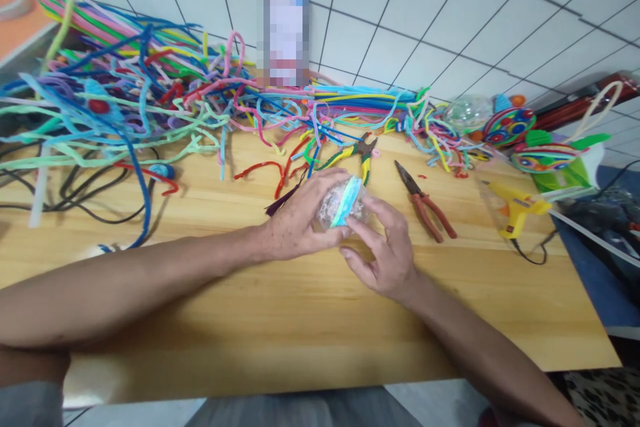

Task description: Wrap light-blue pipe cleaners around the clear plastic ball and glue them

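A clear ball (327, 210) with a band of blue and yellow-green pipe cleaner (347, 201) around it is held above the wooden table. My left hand (305, 213) wraps around the ball's left side, thumb below and fingers over the top. On the other side, my right hand (385, 247) has its fingers bent, with fingertips touching the ball near the band. Its thumb stands apart from the ball. A dark purple tassel (286, 201) shows beside my left hand; what it is attached to is hidden.
Red-handled pliers (425, 203) and green-yellow cutters (363, 157) lie on the table (280, 327). Right of them is a yellow glue gun (517, 207) with a cord. Heaped pipe cleaners (125, 93) line the back left. Decorated balls (510, 127) and another clear ball (470, 111) sit back right.
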The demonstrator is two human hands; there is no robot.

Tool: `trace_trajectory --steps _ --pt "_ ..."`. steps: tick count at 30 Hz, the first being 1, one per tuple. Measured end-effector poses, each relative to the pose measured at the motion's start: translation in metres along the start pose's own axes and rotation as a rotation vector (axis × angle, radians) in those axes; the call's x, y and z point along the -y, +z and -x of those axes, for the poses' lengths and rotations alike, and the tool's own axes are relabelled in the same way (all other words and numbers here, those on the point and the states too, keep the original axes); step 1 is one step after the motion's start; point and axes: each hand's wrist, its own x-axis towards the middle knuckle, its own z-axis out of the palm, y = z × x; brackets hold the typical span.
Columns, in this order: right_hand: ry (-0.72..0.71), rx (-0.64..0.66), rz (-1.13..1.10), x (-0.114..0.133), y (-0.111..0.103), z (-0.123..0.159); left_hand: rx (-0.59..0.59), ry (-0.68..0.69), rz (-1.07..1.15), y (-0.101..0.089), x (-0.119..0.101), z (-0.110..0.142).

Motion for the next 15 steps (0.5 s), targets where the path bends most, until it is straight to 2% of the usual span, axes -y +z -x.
trace_trajectory --steps 11,15 --pt "-0.093 -0.012 0.123 -0.0011 -0.0008 -0.0005 -0.009 0.011 0.004 0.0002 0.0007 0.0005" --pt "-0.029 0.006 0.022 0.0008 -0.0012 0.0 -0.008 0.006 0.007 0.0001 0.0003 0.0002"
